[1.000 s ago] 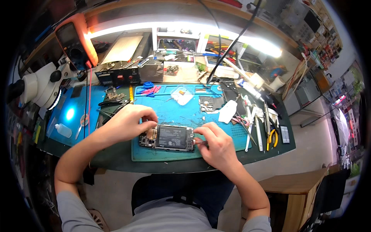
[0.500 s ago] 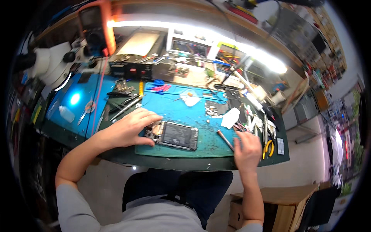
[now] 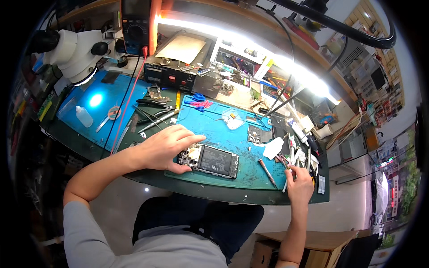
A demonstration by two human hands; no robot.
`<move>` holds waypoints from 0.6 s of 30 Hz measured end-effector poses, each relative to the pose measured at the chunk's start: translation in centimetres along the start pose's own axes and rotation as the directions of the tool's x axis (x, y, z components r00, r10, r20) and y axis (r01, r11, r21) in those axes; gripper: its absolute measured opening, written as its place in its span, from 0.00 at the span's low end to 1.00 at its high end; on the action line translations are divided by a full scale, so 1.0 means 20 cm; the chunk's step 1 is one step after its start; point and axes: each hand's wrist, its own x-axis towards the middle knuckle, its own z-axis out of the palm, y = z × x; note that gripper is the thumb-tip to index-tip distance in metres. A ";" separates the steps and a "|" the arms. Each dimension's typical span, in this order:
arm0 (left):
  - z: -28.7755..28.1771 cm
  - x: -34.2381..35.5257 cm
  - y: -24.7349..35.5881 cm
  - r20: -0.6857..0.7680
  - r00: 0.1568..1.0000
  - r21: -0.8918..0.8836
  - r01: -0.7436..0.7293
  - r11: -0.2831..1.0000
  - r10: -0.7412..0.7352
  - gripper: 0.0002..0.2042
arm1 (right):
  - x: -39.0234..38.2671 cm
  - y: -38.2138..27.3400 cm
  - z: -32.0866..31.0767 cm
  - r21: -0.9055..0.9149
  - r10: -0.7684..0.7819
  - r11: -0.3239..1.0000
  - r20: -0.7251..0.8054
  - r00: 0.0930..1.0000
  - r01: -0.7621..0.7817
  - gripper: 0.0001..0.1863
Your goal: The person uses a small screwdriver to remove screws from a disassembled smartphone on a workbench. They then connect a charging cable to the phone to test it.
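An opened smartphone (image 3: 217, 161) lies on the blue-green work mat (image 3: 210, 182), its dark battery and circuit board exposed. My left hand (image 3: 166, 147) grips the phone's left end, thumb on the near edge and fingers across the far edge. To the right, my right hand (image 3: 300, 185) is closed in a pinch beside a cluster of hand tools (image 3: 298, 154). A slim, pale tool (image 3: 285, 186) shows at its fingertips; the kind is unclear. A small screwdriver (image 3: 267, 172) lies on the mat between the phone and my right hand.
A white scrap (image 3: 273, 148) and a loose circuit board (image 3: 259, 135) lie beyond the screwdriver. Tweezers and pliers (image 3: 156, 117) rest left of the mat. A microscope (image 3: 73, 53) stands far left, near a small bottle (image 3: 83, 116). A black arm (image 3: 339, 27) crosses the upper right.
My right hand has moved slightly right, away from the screwdriver and to the tool cluster, and a slim tool now shows there. My left hand stays on the phone. The whole view has shifted.
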 end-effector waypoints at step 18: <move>0.03 -0.02 -0.01 -0.026 0.999 -0.117 -0.039 0.992 0.036 0.54 | 0.75 -0.44 0.18 0.159 -0.405 0.914 0.413 0.815 0.374 0.30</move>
